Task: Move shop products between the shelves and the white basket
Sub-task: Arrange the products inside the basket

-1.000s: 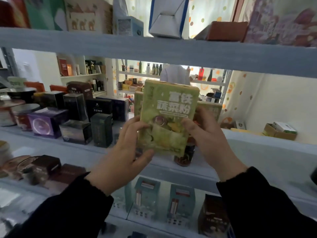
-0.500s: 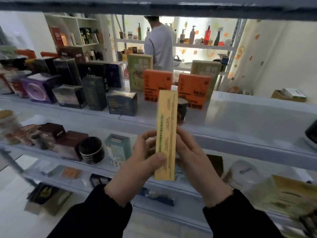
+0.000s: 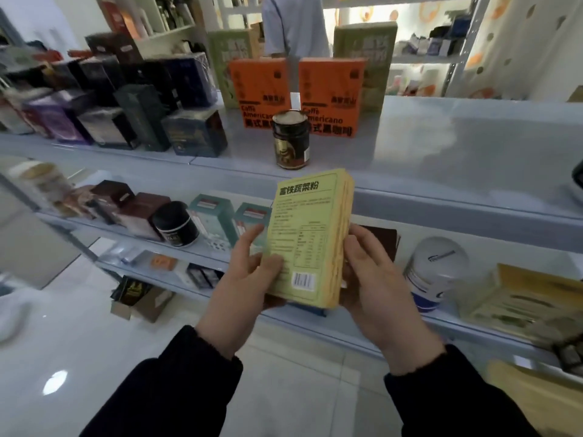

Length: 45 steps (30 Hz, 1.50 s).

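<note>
The green box (image 3: 307, 244) was gripped upright, long axis vertical, between the left hand (image 3: 244, 282) and the right hand (image 3: 377, 279). It was held clear of the shelves (image 3: 457, 184).

The pale yellow-green cardboard box (image 3: 310, 244) carries black print, a ruled table and a black-and-white barcode. Two bright orange cardboard boxes (image 3: 258, 89) bear black lettering, and the dark round jar (image 3: 291, 143) has a gold label. The metal shelves (image 3: 441, 146) are pale blue-grey.
</note>
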Tool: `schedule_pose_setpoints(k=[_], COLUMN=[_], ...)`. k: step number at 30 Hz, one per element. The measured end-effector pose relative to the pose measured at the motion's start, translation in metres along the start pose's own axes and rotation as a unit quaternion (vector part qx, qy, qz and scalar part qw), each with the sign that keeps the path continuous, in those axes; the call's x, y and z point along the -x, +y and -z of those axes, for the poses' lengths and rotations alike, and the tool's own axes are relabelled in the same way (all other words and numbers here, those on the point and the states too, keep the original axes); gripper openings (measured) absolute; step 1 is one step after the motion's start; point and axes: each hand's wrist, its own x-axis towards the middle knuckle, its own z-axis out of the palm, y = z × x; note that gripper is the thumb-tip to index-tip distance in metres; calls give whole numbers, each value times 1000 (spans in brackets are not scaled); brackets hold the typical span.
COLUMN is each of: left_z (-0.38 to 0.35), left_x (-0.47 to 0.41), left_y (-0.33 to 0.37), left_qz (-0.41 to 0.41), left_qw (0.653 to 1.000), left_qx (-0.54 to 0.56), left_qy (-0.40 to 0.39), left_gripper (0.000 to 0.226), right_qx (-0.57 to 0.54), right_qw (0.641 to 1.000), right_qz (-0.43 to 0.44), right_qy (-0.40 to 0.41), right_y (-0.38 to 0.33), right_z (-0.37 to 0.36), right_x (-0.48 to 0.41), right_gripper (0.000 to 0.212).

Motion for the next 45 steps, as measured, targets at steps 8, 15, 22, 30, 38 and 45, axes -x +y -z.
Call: schedule_pose_setpoints(k=[8,15,22,30,38,45], left_z=[-14,-2,36,103,166,195], left_x=[20,21,17,-3,-25,-38], left_y=[-26,-29,-18,-22,-24,-53], left_qz=[7,-29,185,242,145,156], left_qw=[995,995,950,883,956,971], left_qx=[-30,-37,201,331,217,161], left_qy=[-90,-90,-150,-229,-138,-83], left_gripper=[91,78,63,64,26,34], right_qx=[80,151,244,151,110,227], right_qw=[996,988,970,982,988,968], right_qz=[10,12,-18,-73,64,105], right_qy=[-47,-37,20,86,84,10], right_y=[14,21,42,79,96,120], right_z=[5,-9,-52,-100,-139,-163], right_x=[23,29,23,5,2,6], right_gripper=[35,25,25,50,53,69])
